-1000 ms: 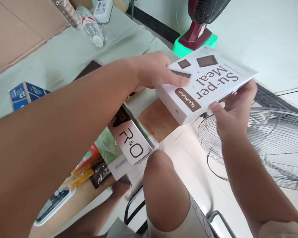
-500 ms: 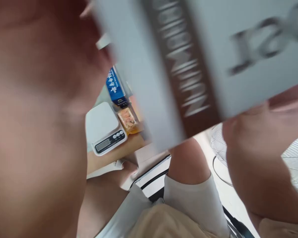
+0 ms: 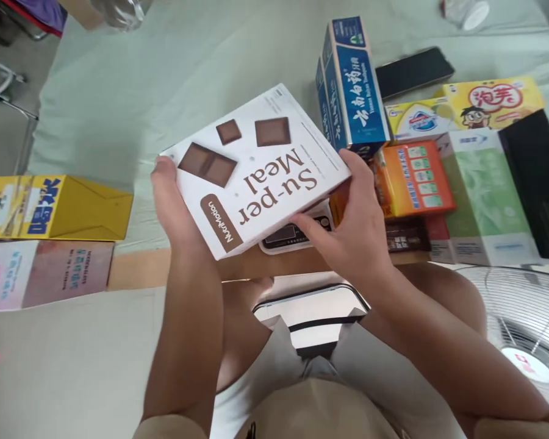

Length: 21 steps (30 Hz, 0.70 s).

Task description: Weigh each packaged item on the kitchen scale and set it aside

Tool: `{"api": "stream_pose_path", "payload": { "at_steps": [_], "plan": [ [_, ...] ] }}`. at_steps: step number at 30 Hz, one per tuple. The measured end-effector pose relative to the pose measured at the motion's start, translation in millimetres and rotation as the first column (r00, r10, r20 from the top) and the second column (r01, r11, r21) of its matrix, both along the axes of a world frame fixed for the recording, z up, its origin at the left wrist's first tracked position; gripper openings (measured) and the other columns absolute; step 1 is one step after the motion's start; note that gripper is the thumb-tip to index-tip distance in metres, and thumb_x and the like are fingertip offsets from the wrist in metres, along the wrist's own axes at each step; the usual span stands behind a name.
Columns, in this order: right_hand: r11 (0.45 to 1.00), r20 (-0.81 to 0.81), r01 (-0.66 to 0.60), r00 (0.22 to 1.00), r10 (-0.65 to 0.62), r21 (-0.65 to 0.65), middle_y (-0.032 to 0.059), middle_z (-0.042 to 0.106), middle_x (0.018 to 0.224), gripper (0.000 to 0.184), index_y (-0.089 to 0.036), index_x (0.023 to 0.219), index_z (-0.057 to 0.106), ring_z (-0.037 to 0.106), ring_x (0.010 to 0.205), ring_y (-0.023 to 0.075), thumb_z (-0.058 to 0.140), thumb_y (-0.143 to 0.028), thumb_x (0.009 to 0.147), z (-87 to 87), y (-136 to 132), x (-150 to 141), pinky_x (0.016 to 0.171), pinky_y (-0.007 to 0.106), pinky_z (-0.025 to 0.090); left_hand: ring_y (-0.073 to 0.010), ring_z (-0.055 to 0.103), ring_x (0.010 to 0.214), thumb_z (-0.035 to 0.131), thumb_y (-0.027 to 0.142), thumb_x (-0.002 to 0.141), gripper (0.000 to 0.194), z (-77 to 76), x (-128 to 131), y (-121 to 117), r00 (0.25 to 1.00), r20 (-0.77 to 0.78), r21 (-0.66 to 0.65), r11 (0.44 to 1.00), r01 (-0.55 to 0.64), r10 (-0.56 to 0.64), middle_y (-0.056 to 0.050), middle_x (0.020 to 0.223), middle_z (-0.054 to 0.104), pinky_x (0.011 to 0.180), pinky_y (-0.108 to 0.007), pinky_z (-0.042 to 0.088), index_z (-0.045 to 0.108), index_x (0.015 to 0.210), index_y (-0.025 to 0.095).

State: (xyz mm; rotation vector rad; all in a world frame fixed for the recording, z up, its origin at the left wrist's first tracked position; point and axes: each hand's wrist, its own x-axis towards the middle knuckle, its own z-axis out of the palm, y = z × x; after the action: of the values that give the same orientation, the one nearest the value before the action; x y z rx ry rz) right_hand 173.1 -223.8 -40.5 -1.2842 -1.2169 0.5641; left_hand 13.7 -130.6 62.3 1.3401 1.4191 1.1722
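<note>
Between my two hands is a white cardboard box (image 3: 260, 164) printed "Su-per Meal", with pictures of brown chocolate pieces; its lettering looks upside down to me. My left hand (image 3: 171, 201) grips the left end, fingers mostly hidden beneath. At the right end my right hand (image 3: 354, 213) holds the box, thumb along the near edge. Under the box, a kitchen scale (image 3: 297, 235) shows only its near edge with the display; the rest is covered. Blue toothpaste boxes (image 3: 354, 91) stand just beyond my right hand.
Right of my right hand are an orange pack (image 3: 416, 177), a green-and-white box (image 3: 476, 195), yellow packages (image 3: 494, 103) and a black phone (image 3: 414, 72). Yellow (image 3: 91, 207) and pink (image 3: 68, 274) boxes lie left. A wire-guarded fan (image 3: 521, 311) stands beside my right knee.
The white box was close to my face, large and blurred; now it is lower and farther away, over the scale, with its front in full view. Both hands still hold it.
</note>
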Motion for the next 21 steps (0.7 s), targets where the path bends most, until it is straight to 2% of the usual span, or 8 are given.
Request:
{"api": "stream_pose_path", "payload": {
  "at_steps": [3,5,8,11,13,15,17,21],
  "plan": [
    [0.998,0.099,0.054,0.993,-0.057,0.037,0.0176,0.063,0.149,0.068,-0.030,0.152,0.046,0.064,0.137,0.0390,0.076,-0.036,0.092,0.8,-2.3,0.2,0.105,0.060,0.063,-0.0343,0.065,0.123,0.081,0.068,0.075,0.053,-9.9,-12.7,23.3,0.996,0.091,-0.004,1.000,0.017,-0.017,-0.002,0.095,0.075,0.096,-0.056,0.058,0.060,0.102,0.028],
    [0.997,0.160,0.073,0.984,-0.076,0.026,0.0168,0.067,0.145,0.056,-0.029,0.145,0.055,0.067,0.134,0.0391,0.075,-0.032,0.092,2.4,-4.1,4.0,0.107,0.060,0.063,-0.0309,0.065,0.115,0.086,0.064,0.070,0.053,-16.7,-17.7,37.3,0.995,0.093,0.009,1.000,0.028,-0.028,0.002,0.095,0.074,0.094,-0.056,0.057,0.061,0.104,0.032],
    [0.994,0.209,0.101,0.972,-0.106,0.036,0.0168,0.066,0.147,0.051,-0.029,0.141,0.059,0.067,0.134,0.0407,0.075,-0.030,0.092,3.0,-5.3,11.3,0.108,0.063,0.061,-0.0301,0.063,0.111,0.084,0.070,0.066,0.055,-23.6,-22.8,45.7,0.994,0.089,-0.026,0.998,0.059,-0.056,0.003,0.094,0.072,0.093,-0.057,0.056,0.062,0.101,0.033],
    [0.986,0.180,0.124,0.973,-0.142,0.108,0.0155,0.067,0.145,0.050,-0.028,0.138,0.060,0.067,0.133,0.0388,0.074,-0.028,0.090,2.6,-6.0,17.2,0.109,0.062,0.061,-0.0326,0.064,0.124,0.077,0.070,0.073,0.050,-21.6,-29.5,34.1,0.994,0.106,-0.009,1.000,0.028,-0.027,0.002,0.108,0.074,0.100,-0.058,0.056,0.062,0.103,0.032],
    [0.977,0.137,0.137,0.977,-0.160,0.163,0.0134,0.069,0.140,0.049,-0.028,0.137,0.061,0.069,0.130,0.0351,0.071,-0.023,0.089,2.5,-6.9,19.1,0.108,0.058,0.063,-0.0332,0.059,0.140,0.070,0.066,0.082,0.048,-17.7,-35.8,19.2,0.997,0.065,0.009,0.999,-0.039,0.038,-0.001,0.129,0.072,0.110,-0.056,0.055,0.066,0.114,0.031],
    [0.971,0.102,0.150,0.980,-0.171,0.187,0.0114,0.071,0.136,0.049,-0.029,0.135,0.062,0.071,0.124,0.0323,0.069,-0.020,0.088,2.6,-8.1,19.4,0.106,0.056,0.064,-0.0324,0.055,0.148,0.062,0.065,0.088,0.049,-15.6,-41.2,4.3,0.994,0.019,0.055,0.992,-0.113,0.112,-0.004,0.140,0.070,0.117,-0.052,0.053,0.068,0.120,0.029],
    [0.975,0.087,0.147,0.983,-0.163,0.164,0.0106,0.071,0.135,0.049,-0.031,0.135,0.062,0.072,0.121,0.0321,0.068,-0.019,0.088,2.4,-9.5,18.5,0.103,0.056,0.066,-0.0312,0.057,0.146,0.057,0.065,0.092,0.049,-16.4,-43.6,-7.1,0.992,-0.027,0.117,0.986,-0.121,0.125,-0.006,0.139,0.070,0.120,-0.049,0.051,0.069,0.121,0.027],
    [0.983,0.084,0.125,0.987,-0.137,0.132,0.0114,0.071,0.139,0.051,-0.029,0.136,0.062,0.072,0.124,0.0341,0.069,-0.018,0.087,1.0,-14.0,15.4,0.101,0.056,0.067,-0.0296,0.064,0.134,0.054,0.063,0.097,0.044,-20.3,-39.9,-18.6,0.993,-0.110,0.153,0.988,-0.026,0.043,-0.006,0.133,0.071,0.115,-0.048,0.054,0.069,0.120,0.029]
  ]
}}
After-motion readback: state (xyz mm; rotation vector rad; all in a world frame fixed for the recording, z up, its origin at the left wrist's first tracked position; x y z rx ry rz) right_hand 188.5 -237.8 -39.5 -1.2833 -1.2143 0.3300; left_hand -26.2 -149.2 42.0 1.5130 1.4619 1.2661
